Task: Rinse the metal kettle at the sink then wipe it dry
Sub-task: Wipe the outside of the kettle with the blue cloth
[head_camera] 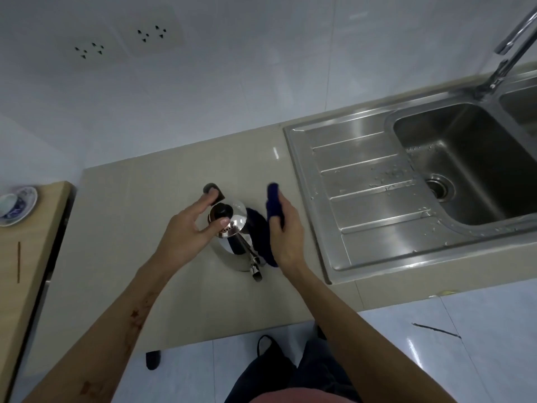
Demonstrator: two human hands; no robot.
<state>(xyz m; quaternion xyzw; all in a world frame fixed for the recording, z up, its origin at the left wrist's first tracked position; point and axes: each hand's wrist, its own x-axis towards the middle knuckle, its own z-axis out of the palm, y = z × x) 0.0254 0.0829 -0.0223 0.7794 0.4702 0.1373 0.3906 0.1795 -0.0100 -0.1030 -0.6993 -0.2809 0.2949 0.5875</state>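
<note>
A shiny metal kettle (pixel 232 245) stands on the beige counter (pixel 139 228), its spout pointing toward me and its black lid knob on top. My left hand (pixel 189 225) rests on the kettle's top, fingers around the dark handle and thumb near the lid. My right hand (pixel 283 228) grips a dark blue cloth (pixel 271 203), which is pressed against the kettle's right side and drapes down behind it. The steel sink (pixel 470 158) lies to the right, its basin wet with droplets.
The sink's ribbed drainboard (pixel 366 199) sits just right of the kettle. A chrome tap (pixel 505 53) rises at the far right. A blue-and-white bowl on a saucer (pixel 14 205) sits on a wooden surface at left. Wall sockets (pixel 151 33) are behind.
</note>
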